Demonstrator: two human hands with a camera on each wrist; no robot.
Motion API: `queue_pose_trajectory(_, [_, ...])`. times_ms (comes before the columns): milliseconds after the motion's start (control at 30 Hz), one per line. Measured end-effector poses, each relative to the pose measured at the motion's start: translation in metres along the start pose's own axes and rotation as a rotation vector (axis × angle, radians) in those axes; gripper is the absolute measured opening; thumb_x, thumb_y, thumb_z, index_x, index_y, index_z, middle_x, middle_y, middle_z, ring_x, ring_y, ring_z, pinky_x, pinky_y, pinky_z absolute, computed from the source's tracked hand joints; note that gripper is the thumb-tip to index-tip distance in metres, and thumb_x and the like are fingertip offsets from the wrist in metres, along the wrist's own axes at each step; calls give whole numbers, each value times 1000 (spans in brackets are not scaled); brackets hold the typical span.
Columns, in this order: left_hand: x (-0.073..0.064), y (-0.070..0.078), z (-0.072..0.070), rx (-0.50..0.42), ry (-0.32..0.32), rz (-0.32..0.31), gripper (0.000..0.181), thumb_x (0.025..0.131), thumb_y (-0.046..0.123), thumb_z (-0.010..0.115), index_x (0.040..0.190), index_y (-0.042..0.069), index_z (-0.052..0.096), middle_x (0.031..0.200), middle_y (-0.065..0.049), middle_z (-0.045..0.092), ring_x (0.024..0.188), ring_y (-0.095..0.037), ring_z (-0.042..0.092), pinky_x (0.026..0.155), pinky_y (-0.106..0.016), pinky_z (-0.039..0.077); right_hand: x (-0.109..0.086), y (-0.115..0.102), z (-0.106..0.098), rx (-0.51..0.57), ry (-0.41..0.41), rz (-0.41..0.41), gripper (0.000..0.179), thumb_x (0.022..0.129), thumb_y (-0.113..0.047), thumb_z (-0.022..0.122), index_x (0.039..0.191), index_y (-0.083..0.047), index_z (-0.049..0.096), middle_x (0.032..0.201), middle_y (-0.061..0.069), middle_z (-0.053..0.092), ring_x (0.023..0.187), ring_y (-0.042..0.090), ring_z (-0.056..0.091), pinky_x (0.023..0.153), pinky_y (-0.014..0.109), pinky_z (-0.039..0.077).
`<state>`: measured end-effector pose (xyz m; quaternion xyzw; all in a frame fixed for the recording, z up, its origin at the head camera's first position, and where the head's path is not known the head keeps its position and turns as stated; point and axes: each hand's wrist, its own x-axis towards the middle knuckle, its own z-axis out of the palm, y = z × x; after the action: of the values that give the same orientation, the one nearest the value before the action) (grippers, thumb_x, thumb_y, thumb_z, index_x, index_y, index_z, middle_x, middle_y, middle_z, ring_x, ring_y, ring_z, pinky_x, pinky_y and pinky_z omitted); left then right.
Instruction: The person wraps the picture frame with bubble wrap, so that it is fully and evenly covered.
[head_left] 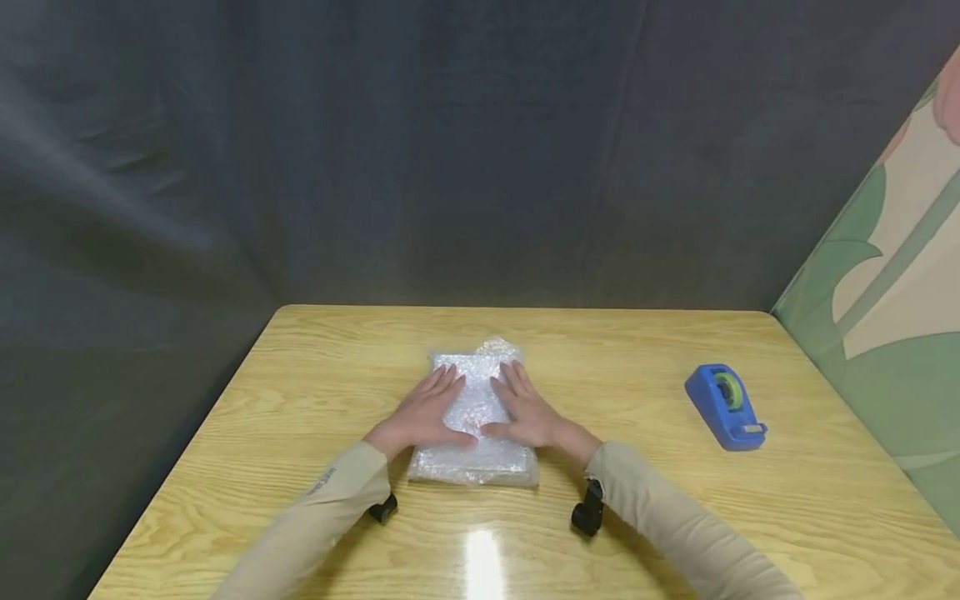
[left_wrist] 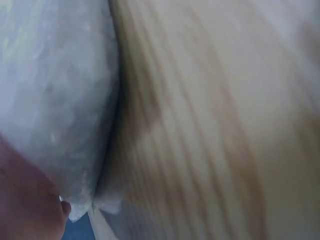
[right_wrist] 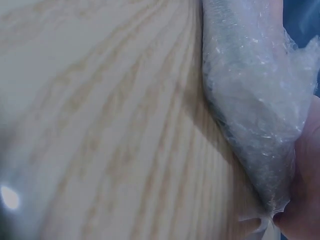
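A flat rectangular bundle in clear bubble wrap point(head_left: 476, 465) lies on the wooden table, with a loose bit of wrap sticking out at its far edge. What is inside cannot be made out. My left hand point(head_left: 427, 412) rests on its left side, fingers spread. Opposite it, my right hand point(head_left: 528, 417) rests on the right side, also with spread fingers, and the two thumbs point toward each other. In the left wrist view the bubble-wrapped bundle point(left_wrist: 60, 90) is blurred above part of the hand. The right wrist view shows its crinkled side point(right_wrist: 255, 95) beside my hand point(right_wrist: 305, 190).
A blue tape dispenser point(head_left: 723, 408) with a greenish roll stands on the right part of the table point(head_left: 300, 375). Behind and to the left hangs a dark curtain point(head_left: 450, 150). A floral-patterned surface point(head_left: 892, 333) borders the right side.
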<state>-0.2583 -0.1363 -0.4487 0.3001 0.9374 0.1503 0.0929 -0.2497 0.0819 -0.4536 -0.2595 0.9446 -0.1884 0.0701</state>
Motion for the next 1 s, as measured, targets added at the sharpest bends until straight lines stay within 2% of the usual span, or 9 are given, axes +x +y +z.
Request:
queue_pose_trajectory(200, [3,7,0,7,14,-50,102,71,67,57,144,6,20,151,-12,8,139,-27,2,112,-39,5,0,2,-2,-6,-8,-18,83,86,-50,51,142,1,19,149,20,-6,136,35,-12,108,53,6])
queue_pose_trajectory(400, [3,8,1,3,32,-64,102,70,65,60,144,6,23,151,-11,10,138,-27,4,112,-40,6,-1,4,-5,8,-14,-32,83,85,-51,51,142,2,21,150,21,-4,136,36,-11,109,52,6])
queue_pose_trajectory(500, [2,7,1,5,29,-65,102,70,66,60,144,6,22,151,-11,10,138,-27,4,112,-39,5,-2,5,-12,47,14,-74,77,87,-47,53,139,3,28,149,23,7,136,39,-2,108,54,10])
queue_pose_trajectory(600, [1,8,1,7,26,-65,102,70,66,60,143,6,22,151,-11,10,138,-27,4,112,-39,6,-8,8,-30,77,52,-132,63,89,-36,55,134,4,39,144,24,26,134,40,17,107,53,18])
queue_pose_trajectory(700, [1,10,1,-2,26,-56,102,70,63,62,143,4,24,150,-13,11,138,-29,6,112,-40,6,-23,16,-54,75,80,-140,49,90,-26,55,127,4,47,133,22,44,125,37,37,103,51,29])
queue_pose_trajectory(800, [1,10,0,3,20,-58,102,70,64,62,143,4,23,151,-12,11,138,-28,5,112,-39,6,-44,33,-79,52,95,-88,41,90,-22,56,123,3,53,122,19,55,112,34,50,94,47,41])
queue_pose_trajectory(900, [1,10,1,7,18,-63,103,70,65,61,144,6,22,151,-10,9,138,-26,4,112,-38,5,-69,58,-101,29,109,-21,37,89,-20,57,119,3,56,114,18,59,99,31,57,80,42,49])
queue_pose_trajectory(1000, [1,9,2,2,23,-67,103,69,65,61,144,6,22,151,-10,9,139,-26,3,112,-37,4,-96,84,-121,1,142,25,32,88,-16,58,113,4,59,104,17,63,85,24,59,68,35,51])
